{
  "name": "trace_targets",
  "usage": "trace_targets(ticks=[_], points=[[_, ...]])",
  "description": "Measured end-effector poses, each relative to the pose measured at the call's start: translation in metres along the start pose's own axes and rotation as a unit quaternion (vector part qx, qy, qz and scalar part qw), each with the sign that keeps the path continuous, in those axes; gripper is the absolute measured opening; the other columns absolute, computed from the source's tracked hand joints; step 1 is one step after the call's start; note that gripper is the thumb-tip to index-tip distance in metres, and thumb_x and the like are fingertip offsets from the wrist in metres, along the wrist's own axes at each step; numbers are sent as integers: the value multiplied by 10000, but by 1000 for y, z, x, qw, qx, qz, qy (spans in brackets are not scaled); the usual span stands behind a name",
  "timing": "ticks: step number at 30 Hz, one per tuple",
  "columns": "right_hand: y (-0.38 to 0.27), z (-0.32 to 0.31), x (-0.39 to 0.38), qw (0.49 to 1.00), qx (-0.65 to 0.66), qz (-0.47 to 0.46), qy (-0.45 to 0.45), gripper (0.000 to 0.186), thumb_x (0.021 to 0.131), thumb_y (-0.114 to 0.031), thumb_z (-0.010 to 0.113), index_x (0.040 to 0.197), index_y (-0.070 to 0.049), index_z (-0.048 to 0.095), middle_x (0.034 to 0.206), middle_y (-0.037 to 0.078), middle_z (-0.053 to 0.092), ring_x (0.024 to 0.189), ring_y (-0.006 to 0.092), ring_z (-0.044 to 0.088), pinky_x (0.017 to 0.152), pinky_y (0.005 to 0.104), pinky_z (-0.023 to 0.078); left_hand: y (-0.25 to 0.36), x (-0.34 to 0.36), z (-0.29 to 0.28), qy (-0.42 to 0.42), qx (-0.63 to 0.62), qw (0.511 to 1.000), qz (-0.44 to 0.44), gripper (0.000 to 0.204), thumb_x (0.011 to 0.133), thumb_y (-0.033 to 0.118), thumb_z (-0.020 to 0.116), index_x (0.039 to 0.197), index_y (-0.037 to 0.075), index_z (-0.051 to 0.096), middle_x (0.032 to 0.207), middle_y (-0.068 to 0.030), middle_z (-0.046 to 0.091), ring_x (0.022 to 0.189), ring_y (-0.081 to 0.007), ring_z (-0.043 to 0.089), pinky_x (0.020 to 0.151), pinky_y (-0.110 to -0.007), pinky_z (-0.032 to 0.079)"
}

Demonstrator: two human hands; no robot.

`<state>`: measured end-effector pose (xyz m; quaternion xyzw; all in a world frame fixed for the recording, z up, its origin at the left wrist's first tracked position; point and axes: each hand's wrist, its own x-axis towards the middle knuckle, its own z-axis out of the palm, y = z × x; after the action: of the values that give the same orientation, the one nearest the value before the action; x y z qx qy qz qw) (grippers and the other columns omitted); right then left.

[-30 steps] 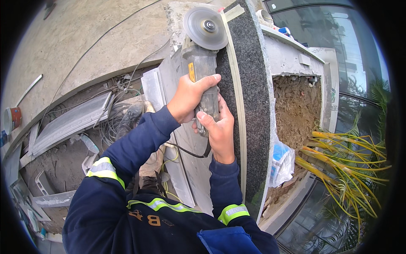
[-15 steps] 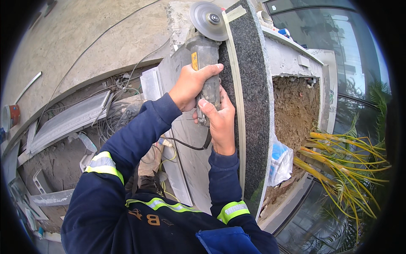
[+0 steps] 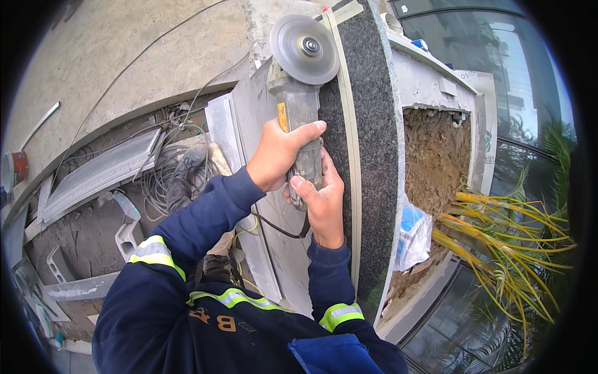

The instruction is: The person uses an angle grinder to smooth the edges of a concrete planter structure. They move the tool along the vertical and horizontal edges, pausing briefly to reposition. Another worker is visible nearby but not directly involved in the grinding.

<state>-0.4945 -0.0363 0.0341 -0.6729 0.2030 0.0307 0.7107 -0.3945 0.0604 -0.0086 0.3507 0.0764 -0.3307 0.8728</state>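
Observation:
Both my hands are wrapped round a dusty grey angle grinder (image 3: 298, 103), held lengthwise with its disc away from me. My left hand (image 3: 278, 151) grips the body just behind the head, thumb laid across the top. Lower down, my right hand (image 3: 321, 202) closes on the rear handle. The round cutting disc (image 3: 289, 50) looks blurred at its rim, and its right edge reaches the strip of masking tape (image 3: 349, 118) along the dark granite slab (image 3: 374, 143). Whether the disc touches the stone I cannot tell. A black cord (image 3: 280, 229) trails from the handle's rear.
Right of the slab lie a clear plastic bag (image 3: 412, 237), a soil bed (image 3: 436, 156) and a plant with yellow stems (image 3: 479, 218). On the left are grey panels (image 3: 103, 171), coiled cable (image 3: 165, 177) and a hollow block (image 3: 128, 238). Glass panes (image 3: 455, 43) stand at far right.
The grinder and both hands have drawn slightly toward me, the disc shifting down and left along the tape. At lower left, a leg now shows beside the coiled cable.

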Motion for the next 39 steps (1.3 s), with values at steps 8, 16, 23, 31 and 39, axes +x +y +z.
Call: trace_targets(ticks=[8, 16, 23, 31, 39], points=[[8, -6, -9, 1000, 8, -11, -6, 754, 906, -104, 742, 1542, 79, 380, 1096, 96, 656, 783, 109, 643, 670, 258, 534, -11, -7, 0, 4, 0, 1000, 12, 254, 921, 246, 784, 982, 15, 696, 855, -56, 705, 725, -129, 662, 653, -304, 536], [9, -8, -4, 1000, -1, -20, -5, 747, 905, -105, 744, 1537, 80, 392, 1141, 94, 653, 799, 97, 641, 693, 250, 535, -9, -1, -1, -1, 6, 1000, 7, 260, 915, 250, 791, 983, 20, 690, 858, -45, 696, 727, -122, 652, 653, -303, 532], [2, -3, 4, 1000, 3, -14, 1, 727, 904, -101, 739, 1523, 74, 400, 1107, 89, 653, 784, 100, 642, 673, 253, 542, -3, 5, 0, -4, -8, 1000, -4, 248, 913, 233, 791, 989, 20, 688, 863, -48, 692, 718, -121, 642, 636, -305, 523], [-2, -1, 13, 1000, -6, -9, 12, 706, 903, -128, 746, 1501, 60, 422, 1066, 85, 658, 765, 111, 653, 654, 261, 549, 2, 15, 0, -6, -13, 1000, -9, 251, 921, 232, 786, 999, 16, 686, 874, -59, 699, 742, -137, 664, 659, -314, 539], [-3, 0, 21, 1000, 14, -9, 2, 673, 911, -64, 735, 1496, 56, 422, 1076, 75, 654, 771, 95, 648, 651, 251, 540, 5, 23, -2, -15, 10, 1000, -11, 309, 962, 295, 748, 982, -7, 688, 863, -91, 710, 728, -167, 701, 671, -309, 568]])
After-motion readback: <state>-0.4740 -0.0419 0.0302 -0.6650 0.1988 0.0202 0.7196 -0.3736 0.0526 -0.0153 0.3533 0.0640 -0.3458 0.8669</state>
